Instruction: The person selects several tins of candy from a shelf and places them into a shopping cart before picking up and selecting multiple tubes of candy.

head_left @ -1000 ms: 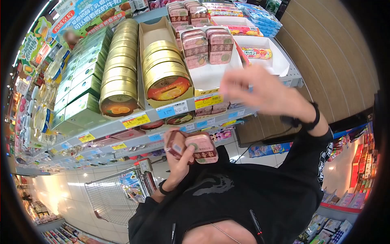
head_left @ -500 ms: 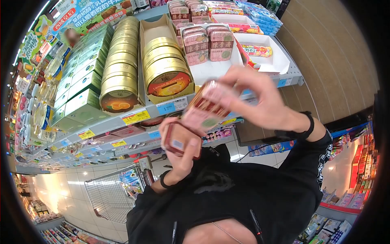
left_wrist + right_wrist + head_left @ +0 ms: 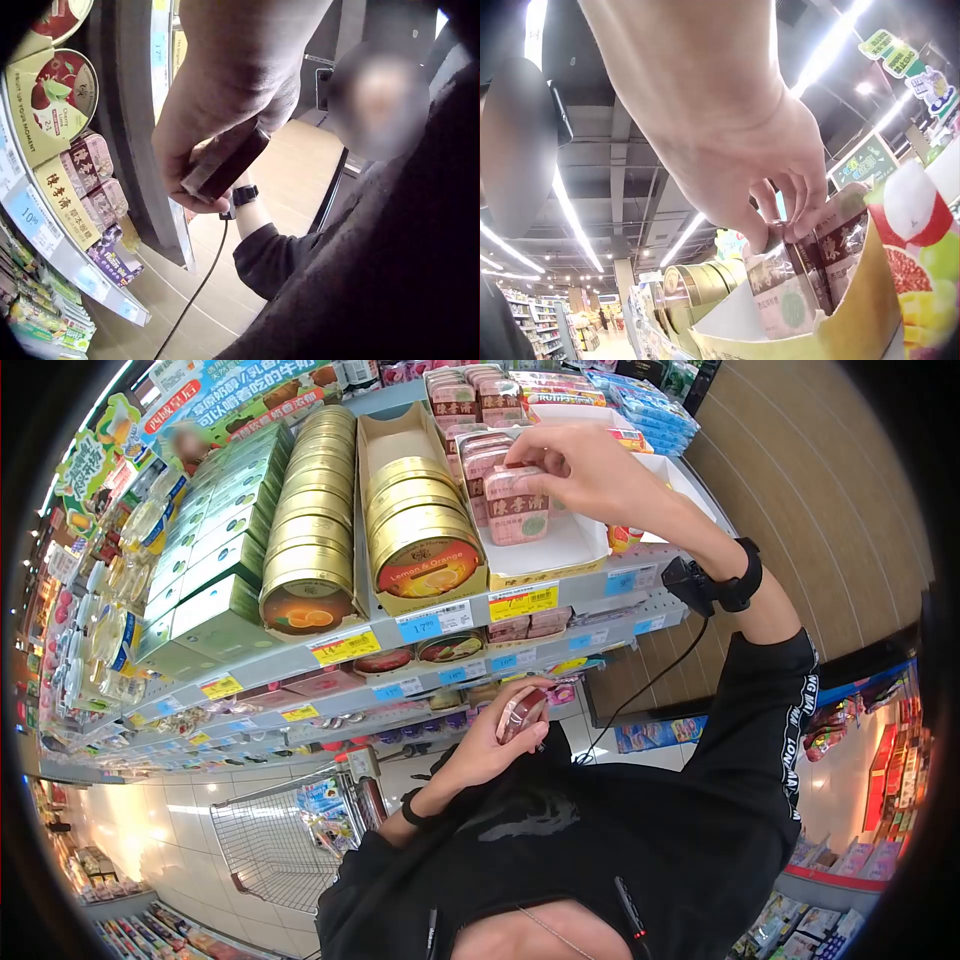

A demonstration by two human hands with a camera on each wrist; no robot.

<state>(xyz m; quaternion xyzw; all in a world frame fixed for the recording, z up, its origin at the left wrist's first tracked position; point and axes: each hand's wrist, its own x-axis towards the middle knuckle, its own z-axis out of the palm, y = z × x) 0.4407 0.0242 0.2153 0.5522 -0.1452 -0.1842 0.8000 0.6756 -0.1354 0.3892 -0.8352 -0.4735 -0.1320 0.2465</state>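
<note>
In the head view my right hand [image 3: 590, 470] pinches the top of a pink candy tin [image 3: 518, 520] with Chinese lettering and a green mark. That tin stands upright in the white-lined display box [image 3: 570, 550], in front of similar pink tins [image 3: 478, 460]. The right wrist view shows thumb and fingertips on its upper edge, close beside another tin [image 3: 844, 232]. Lower down, near my chest, my left hand [image 3: 480, 752] grips a dark red tin [image 3: 525, 715] of similar size. In the left wrist view its dark side [image 3: 232, 165] faces the camera.
Gold round Lemon & Orange tins [image 3: 420, 530] fill the carton left of the display box. Green boxes [image 3: 205, 600] line the shelf further left. Yellow price tags [image 3: 522, 603] run along the shelf edge. A shopping cart [image 3: 275, 840] stands below left; a cable [image 3: 650, 685] hangs from the right wrist.
My right hand took one pink tin from the pair in my left hand and carried it up into the display box. My left hand keeps the other tin and has shifted right.
</note>
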